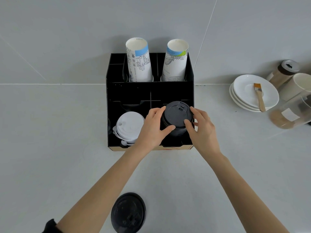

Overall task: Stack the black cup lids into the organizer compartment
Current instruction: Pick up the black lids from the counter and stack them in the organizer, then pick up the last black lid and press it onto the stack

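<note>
A black organizer (131, 91) stands on the counter against the wall. A stack of black cup lids (176, 115) sits in its front right compartment. My left hand (152, 130) grips the stack from the left, thumb on its front edge. My right hand (202, 130) grips it from the right, fingers on the top lid's rim. One more black lid (128, 212) lies flat on the counter near me, between my forearms. White lids (128, 126) fill the front left compartment.
Two stacks of paper cups (138, 61) (175, 61) stand in the organizer's back compartments. At the right are stacked white saucers (244, 96) with a small brush (259, 96) on top, a lidded jar (282, 73), a white cup (299, 84) and a clear container (291, 113).
</note>
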{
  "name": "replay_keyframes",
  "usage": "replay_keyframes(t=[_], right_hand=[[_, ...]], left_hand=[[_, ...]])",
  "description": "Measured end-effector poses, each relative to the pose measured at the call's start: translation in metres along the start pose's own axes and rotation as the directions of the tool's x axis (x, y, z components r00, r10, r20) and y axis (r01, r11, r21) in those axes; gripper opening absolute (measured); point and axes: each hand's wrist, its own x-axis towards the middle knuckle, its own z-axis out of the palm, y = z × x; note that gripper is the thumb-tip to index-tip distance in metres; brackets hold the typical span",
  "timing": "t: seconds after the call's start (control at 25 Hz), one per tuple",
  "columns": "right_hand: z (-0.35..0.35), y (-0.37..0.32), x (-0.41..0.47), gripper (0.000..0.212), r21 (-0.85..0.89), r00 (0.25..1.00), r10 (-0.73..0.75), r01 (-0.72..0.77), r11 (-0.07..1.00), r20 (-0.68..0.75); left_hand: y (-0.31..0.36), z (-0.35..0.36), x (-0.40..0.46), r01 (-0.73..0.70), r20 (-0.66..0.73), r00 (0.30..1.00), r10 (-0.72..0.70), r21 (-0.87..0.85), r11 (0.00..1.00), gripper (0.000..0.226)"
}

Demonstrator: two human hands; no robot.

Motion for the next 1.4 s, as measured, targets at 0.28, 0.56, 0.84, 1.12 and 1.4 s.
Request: replay_keyframes(t=[0.28,0.56,0.84,1.12,1.4], right_hand=[[-0.001,-0.001,-0.005,0.045,0.072,0.999,0.033,-0.032,0.997,-0.013],[-0.004,-0.004,-0.002,0.046,0.004,0.999,0.034,-0.034,0.999,-0.001],[-0.012,-0.015,-0.027,0.039,0.015,0.997,0.001,0.000,1.000,-0.072],[0.008,-0.021,-0.082,0.037,0.020,0.997,-0.002,0.000,1.000,0.078],[0.042,-0.009,-0.133,0.037,-0.018,0.970,0.063,-0.060,0.998,0.236]], left_hand=[[0.000,0.001,-0.003,-0.006,-0.010,1.000,0.006,0.011,1.000,0.067],[0.000,-0.004,-0.003,-0.021,-0.003,1.000,0.021,0.012,1.000,0.064],[-0.006,-0.021,-0.030,-0.026,-0.062,0.998,0.025,-0.012,1.000,0.057],[-0.031,-0.037,-0.094,-0.006,-0.094,0.996,0.004,-0.018,1.000,0.048],[-0.071,-0.035,-0.154,0.114,-0.093,0.989,-0.116,-0.030,0.993,0.049]])
